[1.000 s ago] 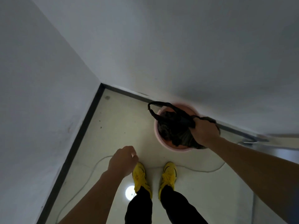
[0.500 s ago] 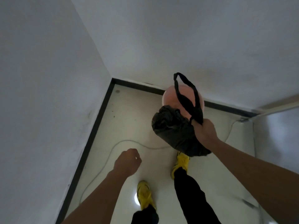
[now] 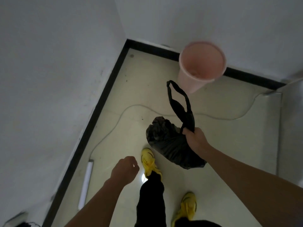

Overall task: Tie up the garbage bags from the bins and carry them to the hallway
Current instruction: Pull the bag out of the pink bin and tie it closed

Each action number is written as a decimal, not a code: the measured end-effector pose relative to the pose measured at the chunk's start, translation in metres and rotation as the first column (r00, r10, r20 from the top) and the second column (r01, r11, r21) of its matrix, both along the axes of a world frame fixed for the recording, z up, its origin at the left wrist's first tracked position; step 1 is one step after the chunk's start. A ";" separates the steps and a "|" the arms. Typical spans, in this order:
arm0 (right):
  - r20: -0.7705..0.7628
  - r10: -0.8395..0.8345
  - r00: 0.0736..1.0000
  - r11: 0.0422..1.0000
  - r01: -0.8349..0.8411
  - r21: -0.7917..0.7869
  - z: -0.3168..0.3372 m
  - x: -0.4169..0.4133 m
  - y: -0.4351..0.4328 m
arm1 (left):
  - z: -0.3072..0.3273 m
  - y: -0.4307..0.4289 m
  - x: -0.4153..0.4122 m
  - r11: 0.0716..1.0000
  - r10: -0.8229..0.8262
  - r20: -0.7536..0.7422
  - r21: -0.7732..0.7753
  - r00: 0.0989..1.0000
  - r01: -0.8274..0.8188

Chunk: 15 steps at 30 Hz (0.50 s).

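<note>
Gripping the black garbage bag [image 3: 170, 145] by its gathered neck, my right hand [image 3: 195, 138] is closed tight round the plastic just below the two handle loops [image 3: 180, 104], which stick up past my knuckles towards twelve o'clock. I hold it at the neck because that is where the weight bunches. The sack hangs out at one o'clock from my body, clear of my legs so it will not knock my knees. The loops are pinched together in my fist, but I cannot tell whether there is a proper knot under my fingers.

Farther out at one o'clock, the pink bin [image 3: 202, 63] stands with no liner in it. It is close against the dark skirting [image 3: 114, 76], out of the walkway and well apart from the bag.

My left hand [image 3: 125, 169] is at eleven o'clock with its fingers curled in, holding nothing. I judge it free for balance, or for a door.

A thin white cable [image 3: 131, 106] trails over the floor [image 3: 147, 79] from nine o'clock round to three, between the bin and my yellow shoes [image 3: 148, 158]. One shoe is set ahead of the other, so I take this as the carrying part of the job. The hallway is not in view, and the cable is what I would watch for underfoot.
</note>
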State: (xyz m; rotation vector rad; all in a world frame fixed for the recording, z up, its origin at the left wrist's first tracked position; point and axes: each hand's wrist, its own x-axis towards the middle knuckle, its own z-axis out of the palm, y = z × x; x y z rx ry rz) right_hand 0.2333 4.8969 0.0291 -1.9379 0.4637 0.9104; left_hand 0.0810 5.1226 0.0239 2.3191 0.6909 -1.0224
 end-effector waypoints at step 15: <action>0.065 -0.010 0.998 0.998 0.006 0.061 -0.193 -0.049 -0.004 | -0.225 0.005 -0.016 0.996 0.076 0.251 -0.066 0.965 -0.062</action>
